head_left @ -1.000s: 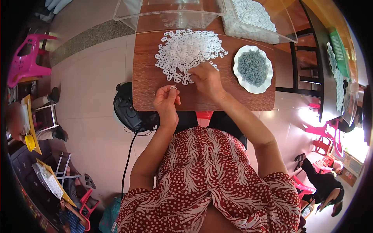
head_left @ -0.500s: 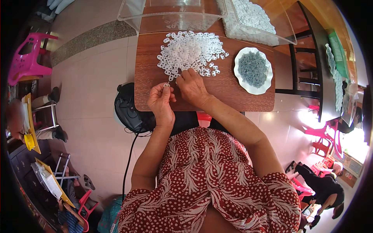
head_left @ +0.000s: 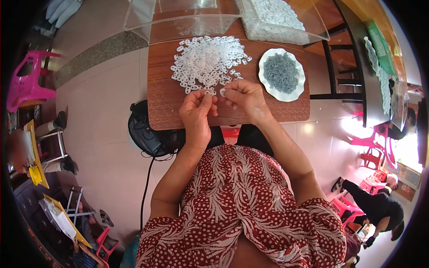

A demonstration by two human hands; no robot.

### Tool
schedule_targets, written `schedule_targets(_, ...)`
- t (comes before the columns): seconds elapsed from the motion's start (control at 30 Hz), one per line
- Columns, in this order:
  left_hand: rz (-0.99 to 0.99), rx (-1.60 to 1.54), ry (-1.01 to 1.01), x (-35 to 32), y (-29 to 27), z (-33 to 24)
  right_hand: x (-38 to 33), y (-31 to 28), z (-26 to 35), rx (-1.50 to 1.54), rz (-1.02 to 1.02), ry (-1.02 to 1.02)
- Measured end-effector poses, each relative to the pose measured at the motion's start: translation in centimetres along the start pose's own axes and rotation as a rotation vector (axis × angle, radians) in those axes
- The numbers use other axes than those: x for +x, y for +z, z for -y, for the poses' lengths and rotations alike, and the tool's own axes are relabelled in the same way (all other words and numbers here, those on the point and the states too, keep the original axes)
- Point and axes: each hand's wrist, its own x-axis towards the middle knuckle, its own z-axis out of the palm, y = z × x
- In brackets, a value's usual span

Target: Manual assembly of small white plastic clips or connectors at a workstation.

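Note:
In front of me a heap of small white plastic pieces, oval with two holes each, is spread on a brown wooden table. My left hand pinches a small white plastic piece between thumb and forefinger at the heap's near edge. Close by on its right, my right hand pinches another white plastic piece. The two pieces face each other, slightly apart. Right of the heap stands a white scalloped plate filled with small grey-blue pieces, too fine to make out singly.
Beyond the heap sits a clear plastic bin; beside it, another holds many white pieces. A black bag with a cable lies left of my knees. Pink stools and seated people are farther off on both sides.
My right hand has come back from the heap with a white piece and moved right and nearer. My left hand has shifted slightly right. The whole view has shifted a little.

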Motion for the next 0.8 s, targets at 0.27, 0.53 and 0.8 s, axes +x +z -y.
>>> schedule_targets(0.27, 0.109, 0.005, -0.034, -1.0, 2.2, -0.3, -2.1, -1.5, 1.7, 0.343, 0.024, 0.045)
schedule_targets(0.53, 0.139, 0.103, -0.066, -1.9, 2.8, -0.1, -2.4, -2.5, 1.0, 0.442, 0.047, 0.051)
schedule_targets(0.8, 0.135, 0.125, -0.107, -2.0, 3.3, 0.3, -2.7, -2.8, 0.9, 0.433, -0.055, 0.048)
